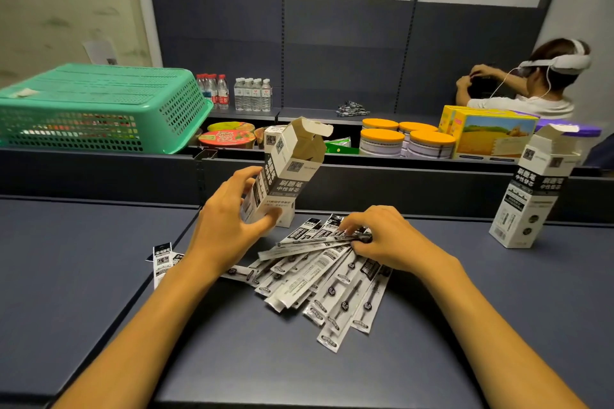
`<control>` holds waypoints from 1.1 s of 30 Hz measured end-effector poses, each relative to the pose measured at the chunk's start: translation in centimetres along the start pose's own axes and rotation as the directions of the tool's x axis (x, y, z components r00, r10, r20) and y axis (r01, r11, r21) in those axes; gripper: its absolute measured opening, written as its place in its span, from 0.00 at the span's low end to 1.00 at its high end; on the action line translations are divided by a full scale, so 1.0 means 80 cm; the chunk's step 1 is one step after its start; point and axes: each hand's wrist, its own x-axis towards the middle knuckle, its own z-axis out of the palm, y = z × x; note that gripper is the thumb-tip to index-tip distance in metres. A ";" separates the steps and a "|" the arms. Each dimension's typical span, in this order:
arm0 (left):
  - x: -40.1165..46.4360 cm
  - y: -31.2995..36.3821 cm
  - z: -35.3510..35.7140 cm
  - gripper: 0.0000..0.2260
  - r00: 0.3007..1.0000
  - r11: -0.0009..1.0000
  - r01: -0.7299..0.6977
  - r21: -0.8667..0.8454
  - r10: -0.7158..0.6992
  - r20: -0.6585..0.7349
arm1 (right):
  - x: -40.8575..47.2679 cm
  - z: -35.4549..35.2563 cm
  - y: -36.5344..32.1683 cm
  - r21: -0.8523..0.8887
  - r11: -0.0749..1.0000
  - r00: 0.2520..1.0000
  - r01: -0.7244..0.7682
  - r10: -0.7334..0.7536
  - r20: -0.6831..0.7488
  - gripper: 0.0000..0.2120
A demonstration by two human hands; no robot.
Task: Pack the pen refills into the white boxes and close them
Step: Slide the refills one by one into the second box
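Left hand (229, 226): fingers and thumb curled round lower half of white box (282, 176); box tilted, base near dark table (83, 276), top flaps open.

Right hand (382, 236): fingertips pinching upper ends of several pen refills (319, 276); remaining sleeved refills fanned flat on table beneath and in front of hand, just right of held box.

Stray refills (163, 259): flat on table, left of left forearm.

Second white box (528, 196): upright on table at far right, flaps open, well apart from both hands.

Beyond table edge: green basket (99, 106), upturned; water bottles (252, 95); orange-lidded tins (398, 139); yellow carton (491, 136); a person wearing a headset (531, 83).
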 end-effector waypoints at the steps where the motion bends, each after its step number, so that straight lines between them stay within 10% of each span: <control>1: 0.000 0.000 0.000 0.30 1.000 1.000 0.000 0.001 0.000 -0.001 | -0.001 -0.003 0.000 0.023 1.000 1.000 -0.005 0.005 -0.013 0.14; 14: -0.002 -0.002 0.000 0.31 1.000 1.000 0.006 0.014 -0.006 0.015 | -0.012 -0.019 -0.008 0.582 0.813 0.989 -0.006 0.091 -0.117 0.04; 24: -0.002 -0.002 0.000 0.31 1.000 1.000 0.000 0.006 0.000 0.018 | -0.015 -0.031 -0.019 0.961 0.248 0.940 0.124 0.279 -0.194 0.08; 33: -0.004 -0.003 0.001 0.31 0.999 0.999 0.014 0.030 -0.016 0.043 | -0.036 -0.067 -0.024 0.881 0.352 0.803 0.315 0.396 -0.445 0.07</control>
